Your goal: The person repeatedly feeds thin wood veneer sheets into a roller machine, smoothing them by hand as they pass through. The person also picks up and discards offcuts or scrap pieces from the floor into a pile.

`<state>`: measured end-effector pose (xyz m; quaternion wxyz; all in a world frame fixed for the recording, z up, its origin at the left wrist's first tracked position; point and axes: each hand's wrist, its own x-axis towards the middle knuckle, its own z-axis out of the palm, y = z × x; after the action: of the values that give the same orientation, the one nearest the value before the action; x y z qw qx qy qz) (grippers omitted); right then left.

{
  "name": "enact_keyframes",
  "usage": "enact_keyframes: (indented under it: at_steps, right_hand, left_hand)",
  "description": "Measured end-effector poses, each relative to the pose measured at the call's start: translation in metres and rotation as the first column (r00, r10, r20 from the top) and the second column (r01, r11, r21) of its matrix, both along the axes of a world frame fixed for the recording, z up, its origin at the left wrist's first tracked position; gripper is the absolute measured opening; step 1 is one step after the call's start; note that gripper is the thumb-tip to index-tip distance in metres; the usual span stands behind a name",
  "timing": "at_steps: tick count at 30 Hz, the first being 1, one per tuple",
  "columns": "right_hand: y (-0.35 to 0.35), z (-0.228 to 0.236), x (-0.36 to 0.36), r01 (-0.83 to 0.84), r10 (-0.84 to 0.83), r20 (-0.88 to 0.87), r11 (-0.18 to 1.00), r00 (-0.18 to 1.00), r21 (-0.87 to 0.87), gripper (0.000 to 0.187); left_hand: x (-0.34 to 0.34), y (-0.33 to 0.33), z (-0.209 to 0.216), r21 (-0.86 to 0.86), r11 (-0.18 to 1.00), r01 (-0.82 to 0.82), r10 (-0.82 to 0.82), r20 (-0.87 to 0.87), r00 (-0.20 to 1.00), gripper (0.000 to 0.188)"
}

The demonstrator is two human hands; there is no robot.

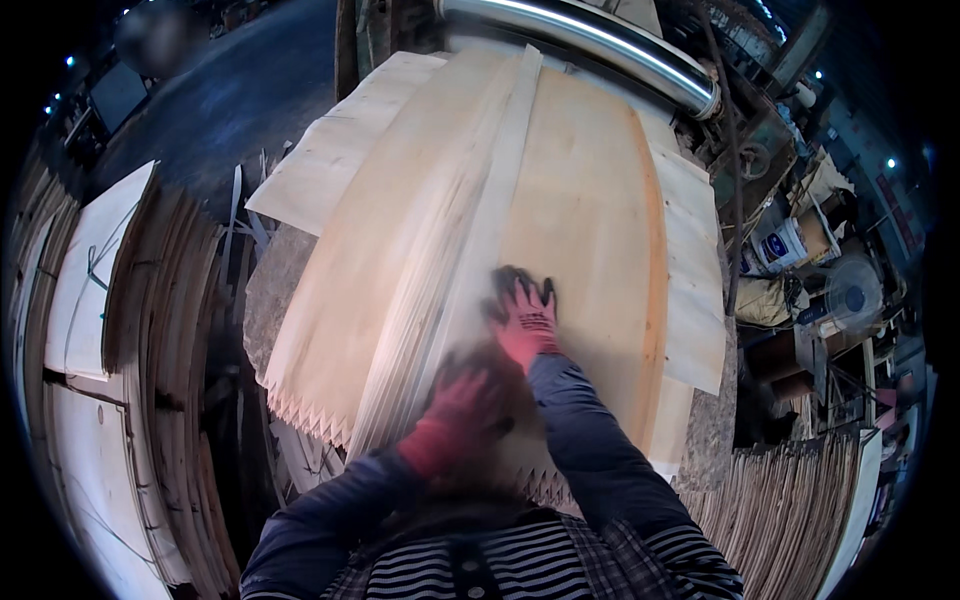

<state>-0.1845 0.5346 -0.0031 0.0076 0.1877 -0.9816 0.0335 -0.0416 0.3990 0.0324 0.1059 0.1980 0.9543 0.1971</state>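
Note:
Broad, pale wood veneer sheets lie before me, with a left sheet (395, 190) and a right sheet (585, 200) side by side. Their near edges are cut in a zigzag. Between them runs a narrow veneer strip (515, 130), beside several layered edges. My right hand (527, 322), in a pink glove with dark fingertips, rests on the right sheet near the strip, fingers spread and nothing held. Lower and to the left, my left hand (452, 418), gloved alike, is smeared by motion over the near end of the layered edges. Whether it grips anything cannot be made out.
A shiny metal roller (600, 50) crosses the far end of the sheets. More veneer (690, 260) sticks out underneath at the right. Veneer stacks stand at the left (100, 270) and lower right (790, 510). A white bucket (782, 245) and a fan (853, 292) are at the right.

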Motion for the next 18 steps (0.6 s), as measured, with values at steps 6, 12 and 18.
enact_keyframes:
  at_steps: [6,12,18]
  right_hand:
    - [-0.069,0.014,-0.009,-0.219,0.206,-0.101,0.966,0.973,-0.137,0.069]
    - [0.007,0.014,0.002,-0.082,0.081,0.031,0.997,0.996,0.015,0.067]
    - [0.080,-0.010,-0.009,0.111,-0.114,-0.093,0.993,0.989,-0.038,0.069]
  left_hand:
    - [0.001,-0.030,-0.043,0.021,0.978,-0.207,0.207,-0.139,0.968,0.072]
    - [0.014,0.024,-0.046,0.308,0.945,0.112,-0.029,-0.262,0.965,0.067]
    - [0.004,0.049,-0.052,0.241,0.960,0.142,-0.118,-0.109,0.987,0.063]
